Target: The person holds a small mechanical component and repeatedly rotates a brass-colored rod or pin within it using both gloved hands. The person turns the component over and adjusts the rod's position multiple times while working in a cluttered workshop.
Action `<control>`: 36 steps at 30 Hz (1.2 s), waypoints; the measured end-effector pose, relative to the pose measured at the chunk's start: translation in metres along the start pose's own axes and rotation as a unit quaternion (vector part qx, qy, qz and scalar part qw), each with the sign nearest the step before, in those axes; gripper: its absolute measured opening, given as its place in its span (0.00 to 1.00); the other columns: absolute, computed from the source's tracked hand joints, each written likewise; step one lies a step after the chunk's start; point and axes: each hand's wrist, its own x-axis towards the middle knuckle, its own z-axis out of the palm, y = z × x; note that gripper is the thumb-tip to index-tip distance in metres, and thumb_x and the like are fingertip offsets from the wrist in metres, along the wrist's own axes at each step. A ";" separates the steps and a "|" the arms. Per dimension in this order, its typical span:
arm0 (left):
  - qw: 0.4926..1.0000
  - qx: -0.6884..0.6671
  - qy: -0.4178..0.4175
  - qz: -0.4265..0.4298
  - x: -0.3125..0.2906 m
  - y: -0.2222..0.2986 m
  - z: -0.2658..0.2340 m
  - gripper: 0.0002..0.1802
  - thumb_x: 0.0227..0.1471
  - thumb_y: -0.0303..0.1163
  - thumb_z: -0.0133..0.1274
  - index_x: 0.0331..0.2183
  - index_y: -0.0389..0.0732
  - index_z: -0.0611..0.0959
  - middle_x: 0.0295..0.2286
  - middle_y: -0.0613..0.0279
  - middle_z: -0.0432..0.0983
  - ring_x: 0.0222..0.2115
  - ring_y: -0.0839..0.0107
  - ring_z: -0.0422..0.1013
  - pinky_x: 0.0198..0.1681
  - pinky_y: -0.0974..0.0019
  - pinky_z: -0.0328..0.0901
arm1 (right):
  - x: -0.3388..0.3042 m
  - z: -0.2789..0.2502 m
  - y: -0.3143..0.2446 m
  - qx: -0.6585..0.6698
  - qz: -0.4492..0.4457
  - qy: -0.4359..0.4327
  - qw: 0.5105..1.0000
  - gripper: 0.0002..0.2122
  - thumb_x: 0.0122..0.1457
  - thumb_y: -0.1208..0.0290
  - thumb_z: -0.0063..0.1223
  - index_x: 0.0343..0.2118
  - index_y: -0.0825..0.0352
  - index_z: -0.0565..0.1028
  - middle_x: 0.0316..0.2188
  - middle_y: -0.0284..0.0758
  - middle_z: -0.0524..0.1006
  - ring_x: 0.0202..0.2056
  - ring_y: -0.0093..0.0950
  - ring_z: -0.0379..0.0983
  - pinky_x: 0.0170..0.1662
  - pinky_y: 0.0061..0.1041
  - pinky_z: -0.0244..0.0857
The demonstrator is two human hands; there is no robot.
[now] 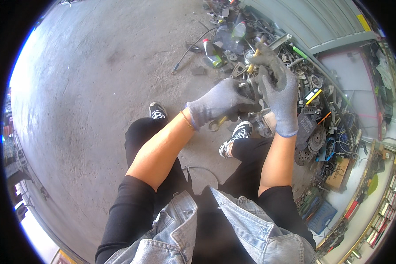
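My left hand (216, 102), in a grey glove with dark palm and fingers, is closed around a dark metal part (249, 89) with a shiny stub. A spanner's ring end (214, 126) sticks out below that palm, its yellowish shank running under the fingers. Close on the right, my gloved right hand (280, 90) is raised beside the part, thumb and fingers apart. A yellowish piece (252, 61) shows by its fingertips; whether they touch it I cannot tell. The fingers are slightly blurred, and much of the metal part is hidden.
A heap of scrap car parts lies ahead and right, with plastic bottles (212, 53), brake discs (316, 139) and cables. A grey metal panel (312, 22) stands behind it. At the lower right are a blue tool case (322, 218) and shelves. Concrete floor (92, 88) stretches left.
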 end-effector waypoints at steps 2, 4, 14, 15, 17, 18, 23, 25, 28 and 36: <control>1.000 -0.002 0.017 -0.023 0.001 0.000 0.002 0.14 0.50 0.42 0.67 0.31 0.41 0.87 0.18 0.68 0.78 0.17 0.82 0.70 0.19 0.74 0.62 | -0.003 0.000 0.001 -0.013 0.054 0.050 0.997 0.16 0.58 0.87 0.51 0.49 0.75 0.78 0.43 0.40 0.83 0.45 0.25 0.79 0.51 0.26 0.70; 0.999 0.028 0.017 -0.032 0.000 0.000 0.002 0.10 0.53 0.37 0.63 0.33 0.40 0.88 0.19 0.66 0.79 0.17 0.79 0.73 0.21 0.73 0.66 | -0.005 -0.003 0.002 -0.050 0.017 0.061 0.997 0.14 0.59 0.84 0.51 0.48 0.76 0.78 0.42 0.40 0.83 0.42 0.26 0.81 0.48 0.25 0.72; 0.999 -0.024 -0.009 -0.042 -0.007 0.005 -0.007 0.13 0.53 0.39 0.64 0.32 0.39 0.87 0.19 0.68 0.77 0.16 0.83 0.68 0.18 0.76 0.59 | -0.009 -0.048 -0.013 0.200 0.087 -0.189 0.958 0.25 0.56 0.85 0.61 0.58 0.77 0.72 0.55 0.39 0.76 0.54 0.24 0.73 0.58 0.26 0.68; 0.999 -0.022 -0.009 -0.047 -0.007 0.006 -0.007 0.13 0.54 0.39 0.63 0.31 0.38 0.87 0.18 0.68 0.78 0.16 0.82 0.70 0.19 0.76 0.62 | -0.010 -0.048 -0.014 0.156 0.078 -0.182 0.968 0.25 0.55 0.84 0.63 0.58 0.76 0.72 0.54 0.38 0.76 0.54 0.24 0.73 0.58 0.25 0.68; 0.998 -0.040 -0.008 -0.041 -0.007 0.007 -0.006 0.13 0.53 0.38 0.64 0.31 0.37 0.87 0.19 0.68 0.78 0.17 0.83 0.69 0.18 0.77 0.60 | -0.011 -0.046 -0.016 0.106 0.059 -0.165 0.979 0.26 0.53 0.84 0.65 0.57 0.75 0.74 0.54 0.36 0.76 0.54 0.24 0.73 0.58 0.25 0.68; 0.998 -0.046 -0.006 -0.044 -0.007 0.008 -0.006 0.13 0.53 0.38 0.64 0.32 0.37 0.87 0.20 0.68 0.78 0.17 0.83 0.69 0.18 0.77 0.59 | -0.011 -0.042 -0.015 0.099 0.061 -0.146 0.982 0.26 0.51 0.83 0.68 0.56 0.73 0.76 0.54 0.35 0.77 0.54 0.24 0.73 0.58 0.25 0.68; 0.997 -0.051 -0.015 -0.051 -0.007 0.011 -0.008 0.12 0.52 0.37 0.64 0.33 0.37 0.86 0.20 0.67 0.78 0.17 0.83 0.69 0.18 0.78 0.59 | -0.009 -0.037 -0.010 0.054 0.022 -0.116 0.992 0.26 0.49 0.80 0.70 0.53 0.72 0.78 0.54 0.36 0.76 0.52 0.24 0.74 0.56 0.24 0.70; 0.997 -0.048 -0.015 -0.052 -0.007 0.012 -0.008 0.12 0.52 0.37 0.64 0.34 0.37 0.86 0.20 0.67 0.78 0.17 0.83 0.69 0.18 0.78 0.59 | -0.009 -0.037 -0.010 0.060 0.002 -0.101 0.993 0.26 0.48 0.79 0.71 0.52 0.72 0.78 0.54 0.36 0.76 0.51 0.24 0.74 0.55 0.24 0.71; 0.999 -0.042 -0.013 -0.027 -0.007 0.012 -0.008 0.13 0.53 0.37 0.63 0.34 0.36 0.86 0.20 0.67 0.79 0.17 0.84 0.69 0.18 0.78 0.58 | -0.010 -0.035 -0.012 0.113 0.031 -0.076 0.990 0.25 0.46 0.77 0.73 0.51 0.70 0.79 0.52 0.35 0.76 0.50 0.24 0.75 0.54 0.25 0.73; 0.999 -0.029 -0.013 -0.019 -0.006 0.010 -0.010 0.15 0.53 0.38 0.63 0.39 0.37 0.87 0.20 0.67 0.79 0.17 0.84 0.69 0.18 0.78 0.59 | -0.005 -0.036 -0.010 -0.081 -0.064 -0.042 0.994 0.28 0.40 0.76 0.77 0.48 0.72 0.80 0.45 0.35 0.79 0.47 0.25 0.75 0.51 0.24 0.71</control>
